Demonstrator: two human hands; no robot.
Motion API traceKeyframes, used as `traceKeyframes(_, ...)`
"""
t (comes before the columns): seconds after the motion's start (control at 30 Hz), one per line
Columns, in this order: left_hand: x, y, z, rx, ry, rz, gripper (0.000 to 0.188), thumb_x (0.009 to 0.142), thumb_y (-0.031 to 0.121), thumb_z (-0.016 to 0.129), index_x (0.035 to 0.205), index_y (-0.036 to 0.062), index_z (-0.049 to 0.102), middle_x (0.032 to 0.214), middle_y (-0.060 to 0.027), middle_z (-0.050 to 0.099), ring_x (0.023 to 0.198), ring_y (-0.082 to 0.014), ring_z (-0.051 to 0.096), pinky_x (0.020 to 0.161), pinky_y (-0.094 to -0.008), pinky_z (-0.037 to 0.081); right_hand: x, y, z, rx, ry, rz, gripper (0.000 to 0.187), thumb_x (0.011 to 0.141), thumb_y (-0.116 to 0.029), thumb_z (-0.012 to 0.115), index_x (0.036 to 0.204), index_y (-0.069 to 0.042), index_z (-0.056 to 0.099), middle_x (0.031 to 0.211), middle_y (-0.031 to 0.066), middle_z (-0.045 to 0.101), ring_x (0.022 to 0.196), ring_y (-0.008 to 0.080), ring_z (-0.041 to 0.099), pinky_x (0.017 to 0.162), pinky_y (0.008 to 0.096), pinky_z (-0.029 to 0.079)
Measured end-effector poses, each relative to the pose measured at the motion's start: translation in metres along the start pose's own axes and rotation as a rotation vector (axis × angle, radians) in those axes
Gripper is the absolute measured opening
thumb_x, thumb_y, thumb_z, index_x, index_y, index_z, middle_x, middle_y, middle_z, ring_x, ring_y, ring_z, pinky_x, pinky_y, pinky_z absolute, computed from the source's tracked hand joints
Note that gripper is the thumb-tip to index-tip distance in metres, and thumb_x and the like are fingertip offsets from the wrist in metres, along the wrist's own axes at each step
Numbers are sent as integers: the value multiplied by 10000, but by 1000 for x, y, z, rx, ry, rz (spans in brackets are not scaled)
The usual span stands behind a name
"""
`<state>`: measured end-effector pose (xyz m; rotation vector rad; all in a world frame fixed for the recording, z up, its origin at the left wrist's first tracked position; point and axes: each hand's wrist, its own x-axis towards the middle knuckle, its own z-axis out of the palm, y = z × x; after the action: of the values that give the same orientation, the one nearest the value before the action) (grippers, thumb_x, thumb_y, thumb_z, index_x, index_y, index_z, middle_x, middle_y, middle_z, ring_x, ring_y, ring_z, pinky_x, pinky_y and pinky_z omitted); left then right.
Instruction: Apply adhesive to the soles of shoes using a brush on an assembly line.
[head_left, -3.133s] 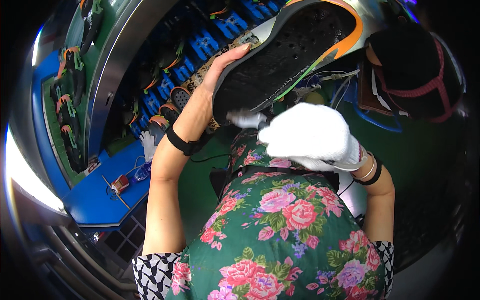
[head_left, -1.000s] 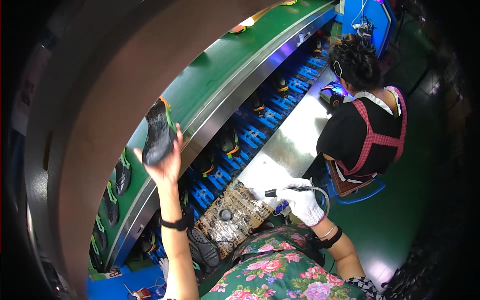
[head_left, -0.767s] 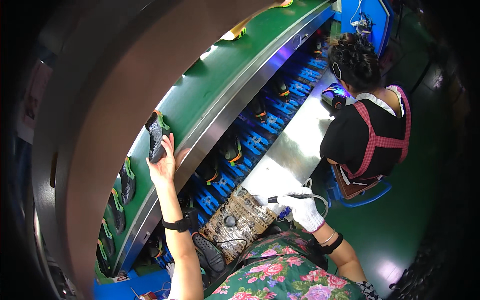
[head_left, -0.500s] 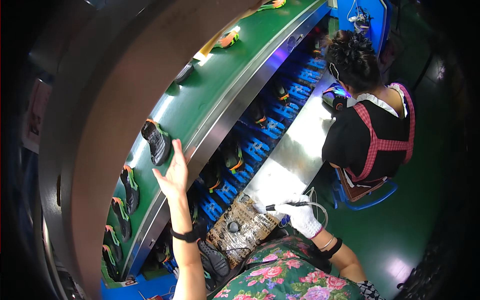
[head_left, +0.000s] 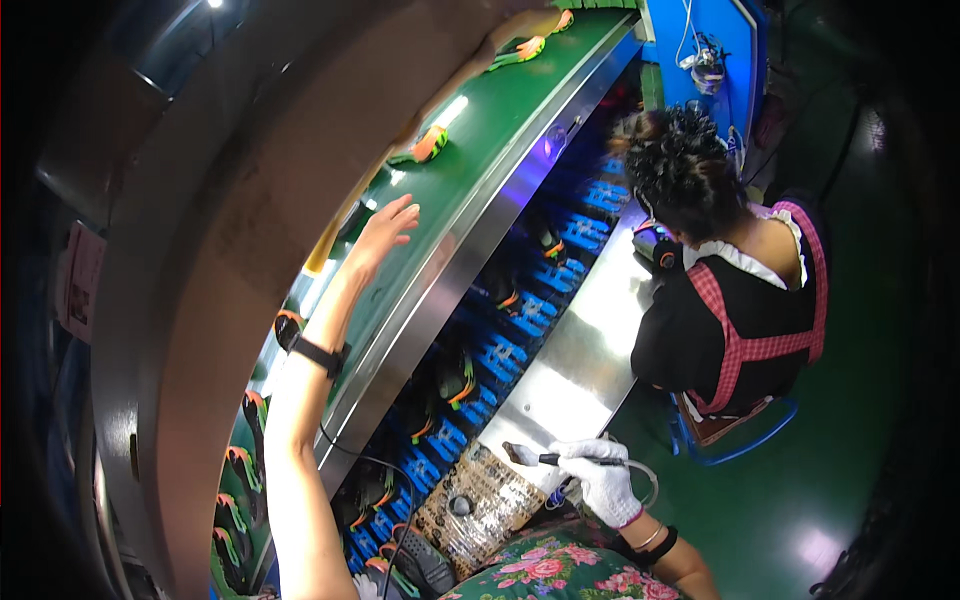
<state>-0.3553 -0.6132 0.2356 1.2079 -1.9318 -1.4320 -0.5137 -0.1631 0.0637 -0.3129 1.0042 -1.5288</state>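
My bare left hand (head_left: pixel 388 232) reaches out over the green conveyor belt (head_left: pixel 440 200), fingers spread, holding nothing. A sole with orange and green edging (head_left: pixel 430 146) lies on the belt beyond its fingertips. Another sole (head_left: pixel 288 324) is partly hidden behind my left forearm. In its white knit glove, my right hand (head_left: pixel 602 480) grips the black handle of a brush (head_left: pixel 521 454). A thin hose (head_left: pixel 652 490) curves from the handle's rear end. The bristles hover over or rest on the metal table; I cannot tell which.
Several orange-and-green-edged soles (head_left: pixel 240 462) line the belt at lower left. Dark shoes sit among a blue slatted rack (head_left: pixel 500 355). A brown taped board (head_left: pixel 490 490) carries a small round cup (head_left: pixel 460 505). A grey shoe (head_left: pixel 430 565) lies by my lap. A seated co-worker (head_left: pixel 735 300) is at right.
My left hand has moved farther up the belt, away from the dark sole it was beside. My right hand and brush sit slightly lower in view, the bristles now showing more plainly.
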Motion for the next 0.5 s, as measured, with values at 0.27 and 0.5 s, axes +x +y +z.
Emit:
traceKeyframes(0.27,149,-17,-31,482,126,74,853,971,426,648,1610,25,251,1482,-214,523,1396,-317,490,1163,-397,366,-4,-1,-7,-102,60,-86,111,837,76,731,938,51,771,985,130,771,878,174,728,813,283,583)
traceKeyframes(0.5,202,-34,-29,595,139,-108,540,950,421,709,1366,119,544,1129,-101,658,894,-199,676,676,-360,598,-4,-9,-18,-269,132,-136,137,854,41,736,983,52,780,1017,144,775,946,189,732,885,292,571)
